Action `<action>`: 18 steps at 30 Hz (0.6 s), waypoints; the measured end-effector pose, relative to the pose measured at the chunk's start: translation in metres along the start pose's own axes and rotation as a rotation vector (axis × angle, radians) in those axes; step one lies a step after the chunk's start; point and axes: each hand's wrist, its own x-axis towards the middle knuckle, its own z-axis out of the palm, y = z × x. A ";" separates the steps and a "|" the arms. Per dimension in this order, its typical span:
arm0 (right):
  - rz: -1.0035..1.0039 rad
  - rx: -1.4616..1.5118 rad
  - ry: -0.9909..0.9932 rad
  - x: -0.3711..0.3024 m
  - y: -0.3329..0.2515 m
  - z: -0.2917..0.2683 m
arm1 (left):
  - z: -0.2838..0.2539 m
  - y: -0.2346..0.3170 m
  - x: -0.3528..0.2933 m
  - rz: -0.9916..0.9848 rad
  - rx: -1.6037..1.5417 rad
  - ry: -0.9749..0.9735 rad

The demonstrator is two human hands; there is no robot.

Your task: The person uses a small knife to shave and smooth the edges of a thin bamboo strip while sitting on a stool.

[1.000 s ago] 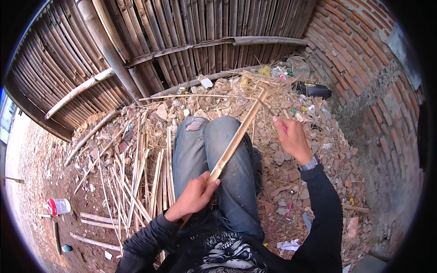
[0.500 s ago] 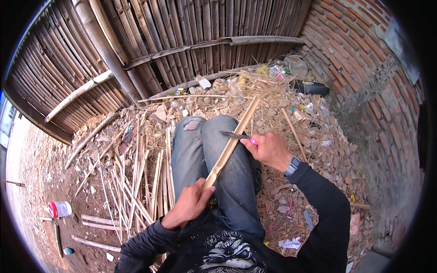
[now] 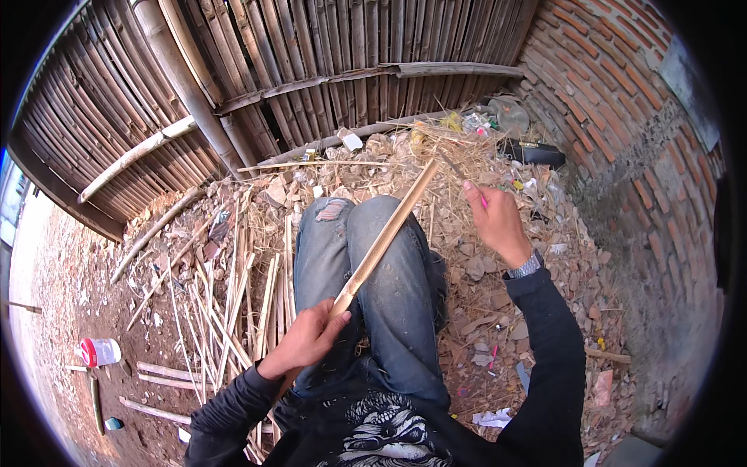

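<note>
My left hand [image 3: 306, 339] grips the near end of a split bamboo strip [image 3: 387, 235], which slants up and away across my thighs in worn jeans [image 3: 393, 311]. Its pale inner face is turned up, and a node shows near my fingers. In my right hand [image 3: 498, 223] is a knife [image 3: 454, 167] with a dark blade and a pink handle, most of it hidden in my fist. The blade points up and to the left, just right of the strip's far end and apart from it.
Several bamboo strips [image 3: 233, 311] lie heaped at my left. Beyond them is a tub [image 3: 99, 352] with a red band. Rubble and straw [image 3: 381, 148] cover the ground ahead, with a black case [image 3: 533, 152]. A bamboo wall [image 3: 327, 47] and a brick wall [image 3: 622, 117] close off the far and right sides.
My right hand has moved up and right with the knife, from over the strip's middle to beyond its far end. My left hand, with the strip, has shifted slightly left and nearer.
</note>
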 end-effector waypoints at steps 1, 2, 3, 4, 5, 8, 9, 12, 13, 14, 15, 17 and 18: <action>-0.054 0.004 -0.079 -0.014 -0.021 0.006 | 0.003 0.003 0.008 0.003 -0.028 0.004; -0.110 0.007 -0.158 -0.029 -0.040 0.011 | 0.007 0.006 0.016 0.008 -0.058 0.008; -0.148 -0.034 -0.233 -0.044 -0.054 0.017 | 0.011 0.011 0.024 0.014 -0.088 0.010; -0.173 -0.059 -0.308 -0.057 -0.063 0.022 | 0.013 0.019 0.030 0.021 -0.073 -0.017; -0.192 -0.083 -0.343 -0.067 -0.072 0.030 | 0.016 0.023 0.033 0.019 -0.096 -0.032; -0.241 -0.038 -0.347 -0.081 -0.075 0.045 | 0.020 0.025 0.035 0.015 -0.161 -0.068; -0.239 -0.052 -0.327 -0.079 -0.072 0.044 | 0.022 0.022 0.034 0.014 -0.184 -0.076; -0.194 -0.093 -0.208 -0.054 -0.042 0.041 | 0.022 0.021 0.018 -0.059 -0.228 -0.087; -0.174 -0.107 -0.158 -0.041 -0.028 0.038 | 0.021 0.021 0.011 -0.094 -0.238 -0.087; -0.143 -0.138 -0.171 -0.028 -0.016 0.035 | 0.020 0.018 0.005 -0.083 -0.243 -0.077; -0.110 -0.172 -0.182 -0.017 -0.003 0.031 | 0.020 0.014 0.001 -0.070 -0.249 -0.071; -0.105 -0.240 -0.054 -0.001 0.024 0.027 | 0.018 0.012 -0.003 -0.035 -0.232 -0.070; -0.006 -0.251 -0.039 0.011 0.051 0.027 | 0.017 0.013 -0.003 -0.015 -0.209 -0.074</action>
